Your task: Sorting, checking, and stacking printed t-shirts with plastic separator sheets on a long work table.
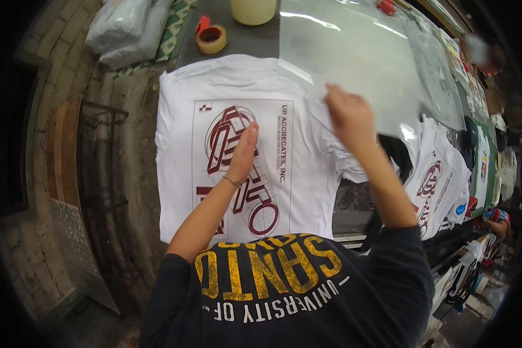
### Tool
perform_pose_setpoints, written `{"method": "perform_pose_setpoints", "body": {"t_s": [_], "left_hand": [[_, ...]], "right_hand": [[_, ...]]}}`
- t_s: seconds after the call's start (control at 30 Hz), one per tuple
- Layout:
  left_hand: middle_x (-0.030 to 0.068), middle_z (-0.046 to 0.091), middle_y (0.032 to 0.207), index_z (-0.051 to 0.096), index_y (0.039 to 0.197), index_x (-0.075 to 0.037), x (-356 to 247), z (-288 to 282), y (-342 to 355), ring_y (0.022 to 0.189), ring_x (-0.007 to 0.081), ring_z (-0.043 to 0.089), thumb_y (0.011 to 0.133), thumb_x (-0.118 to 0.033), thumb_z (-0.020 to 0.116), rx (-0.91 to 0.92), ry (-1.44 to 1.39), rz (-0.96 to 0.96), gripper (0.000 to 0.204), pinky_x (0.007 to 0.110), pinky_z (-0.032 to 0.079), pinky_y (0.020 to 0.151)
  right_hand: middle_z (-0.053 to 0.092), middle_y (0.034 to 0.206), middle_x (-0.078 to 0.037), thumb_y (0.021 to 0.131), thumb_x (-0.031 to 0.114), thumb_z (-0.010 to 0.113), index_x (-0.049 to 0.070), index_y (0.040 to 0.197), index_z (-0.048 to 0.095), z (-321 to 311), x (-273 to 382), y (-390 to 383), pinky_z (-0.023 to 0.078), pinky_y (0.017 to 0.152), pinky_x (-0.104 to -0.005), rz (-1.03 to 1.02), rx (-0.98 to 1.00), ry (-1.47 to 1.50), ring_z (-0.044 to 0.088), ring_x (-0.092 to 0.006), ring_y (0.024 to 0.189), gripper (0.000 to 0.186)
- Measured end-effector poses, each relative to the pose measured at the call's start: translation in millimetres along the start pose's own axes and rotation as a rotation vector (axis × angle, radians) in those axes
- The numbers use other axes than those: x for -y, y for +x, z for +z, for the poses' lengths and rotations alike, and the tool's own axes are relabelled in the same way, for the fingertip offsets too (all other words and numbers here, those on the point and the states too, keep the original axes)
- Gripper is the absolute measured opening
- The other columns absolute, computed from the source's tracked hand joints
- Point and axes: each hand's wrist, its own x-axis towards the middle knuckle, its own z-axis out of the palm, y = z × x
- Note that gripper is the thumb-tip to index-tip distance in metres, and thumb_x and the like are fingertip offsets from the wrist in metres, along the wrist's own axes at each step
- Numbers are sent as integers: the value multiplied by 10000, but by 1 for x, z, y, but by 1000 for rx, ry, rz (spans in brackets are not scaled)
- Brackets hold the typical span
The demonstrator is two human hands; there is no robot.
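A white T-shirt (177, 139) with a dark red printed design lies spread in front of me, its print turned sideways. Over the middle of that print is my left hand (243, 152), seen edge-on with straight fingers together and nothing visible in it. My right hand (352, 119) is by the shirt's right side, above the gathered white cloth and the near edge of a clear plastic sheet (354, 52). Its fingers look curled in and are somewhat blurred; whatever may be between them is hidden.
A tape dispenser (210, 39) and a pale yellow container (253, 10) stand at the far edge. More printed white shirts (441, 174) lie to the right. Wrapped white bundles (122, 29) sit at the far left, above a metal-framed bench (69, 151). Another person (496, 223) is at the right.
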Motion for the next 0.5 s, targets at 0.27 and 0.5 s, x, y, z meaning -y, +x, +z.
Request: {"method": "perform_pose_setpoints", "body": {"t_s": [0.27,0.5], "left_hand": [[208,477,1352,471,1298,38,13,5,7,1303,318,404,963,-309,512,111,735,183,483,364,312,1077],[177,433,1405,471,1322,-11,17,-29,-52,1335,336,361,925,-211,544,207,992,235,450,417,286,1099]], "right_hand": [[546,1294,-148,881,237,513,105,1266,527,217,-188,-83,210,1047,-676,534,125,17,345,-318,1346,407],[298,1494,-122,891,222,453,119,1414,363,225,-287,-56,132,977,-787,657,513,-486,216,-400,1392,541]]}}
